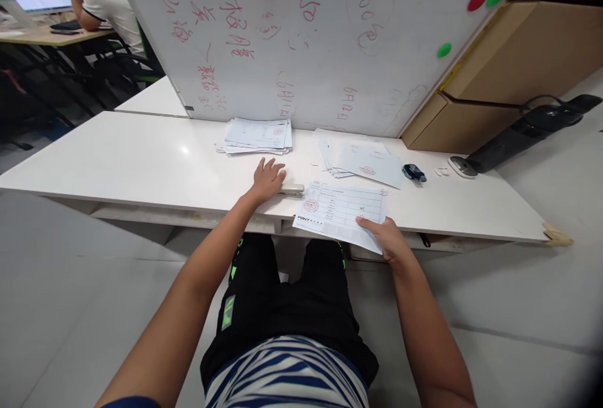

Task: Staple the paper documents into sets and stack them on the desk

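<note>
Sheet [336, 208] | right grip [390, 238] holds | overhangs desk [132, 160] edge | left grip [267, 181] at stapler [294, 190]

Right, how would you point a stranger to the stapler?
Find the whiteboard at the back of the white table. Near the table's front edge, between the left hand and the sheet in the right hand, lies the stapler. It is a narrow beige bar, unlike the flat papers nearby.

Whiteboard [325, 75] above white desk [141, 157]
</note>
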`<state>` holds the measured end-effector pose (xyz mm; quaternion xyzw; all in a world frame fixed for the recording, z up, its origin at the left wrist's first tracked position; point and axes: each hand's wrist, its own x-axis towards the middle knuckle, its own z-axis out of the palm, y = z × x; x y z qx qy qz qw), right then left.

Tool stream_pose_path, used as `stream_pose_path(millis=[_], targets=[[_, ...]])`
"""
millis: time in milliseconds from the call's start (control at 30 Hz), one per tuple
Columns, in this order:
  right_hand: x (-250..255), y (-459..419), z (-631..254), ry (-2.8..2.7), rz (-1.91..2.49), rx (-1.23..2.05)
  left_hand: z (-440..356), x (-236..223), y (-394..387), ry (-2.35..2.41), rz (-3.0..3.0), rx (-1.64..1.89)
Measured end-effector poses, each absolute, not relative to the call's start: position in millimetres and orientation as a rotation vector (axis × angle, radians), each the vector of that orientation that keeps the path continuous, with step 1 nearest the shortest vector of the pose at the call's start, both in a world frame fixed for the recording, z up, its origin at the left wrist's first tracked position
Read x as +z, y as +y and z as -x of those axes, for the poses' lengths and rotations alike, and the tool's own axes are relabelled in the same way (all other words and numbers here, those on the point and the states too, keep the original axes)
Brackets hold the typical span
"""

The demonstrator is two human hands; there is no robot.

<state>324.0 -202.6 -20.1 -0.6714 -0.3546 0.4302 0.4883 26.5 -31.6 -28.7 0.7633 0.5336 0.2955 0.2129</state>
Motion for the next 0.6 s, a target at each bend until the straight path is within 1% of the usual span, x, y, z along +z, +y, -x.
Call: stream_pose_path(millis=[300,433,600], targets=[[-18.5,-202.8,-324.5,-0.834,1.624,1.056,-23.5,-20.5,-37.1,1.515,-2.179,0.592],[-14.6,-206.3,-327.5,-0.759,1.624,1.121,-23.0,-17.4,-37.8,1.554,-2.189,0.51],[-13.9,-199.8,-310.4,-0.815,1.561,1.256,-24.9,-15.9,-36.6,1.548,-2.208,0.455]])
